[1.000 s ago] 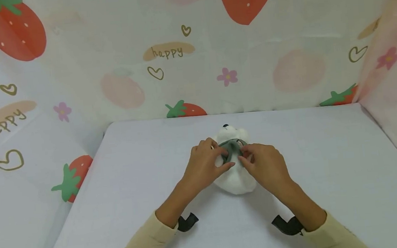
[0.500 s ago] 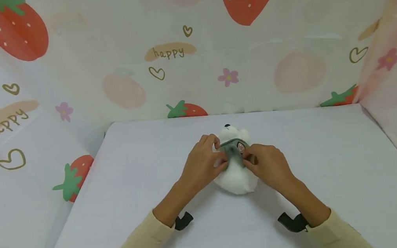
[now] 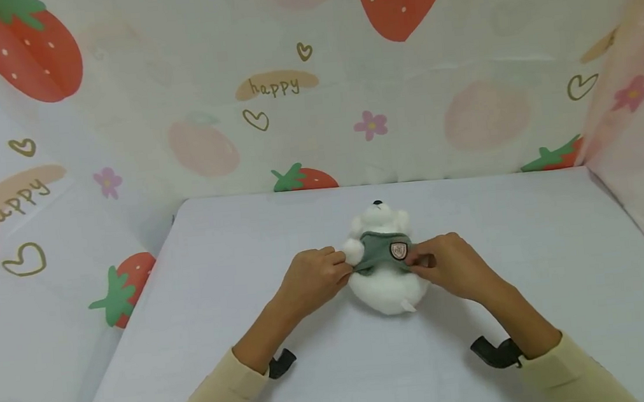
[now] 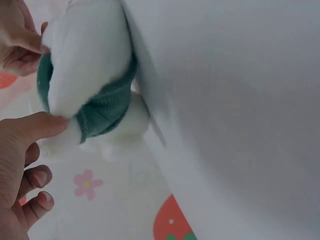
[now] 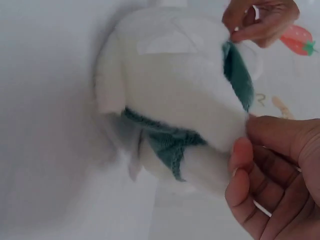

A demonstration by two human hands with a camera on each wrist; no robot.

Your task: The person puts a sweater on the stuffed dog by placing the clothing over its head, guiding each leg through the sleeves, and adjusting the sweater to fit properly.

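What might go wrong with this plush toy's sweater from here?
The left grip and right grip pinch the green sweater by its lower edge, so the knit could slip or stretch. No hand steadies the white body of the plush toy, so it might shift. The badge sits beside the right fingertips and may get caught.

Your right hand (image 5: 282,182) occupies 4 o'clock: thumb at the lower end of a hem of the shirt (image 5: 244,80), fingers curled. Your left hand (image 5: 272,22) is at 1 o'clock and pinches the upper end of the same hem. Between your two hands, this hem stands off the white plush (image 5: 170,80). A second stretch of shirt crosses the plush at the dial's center. The table (image 5: 45,125) lies at 9 o'clock; a strawberry print (image 5: 298,41) shows at 2 o'clock, just beside your left hand.
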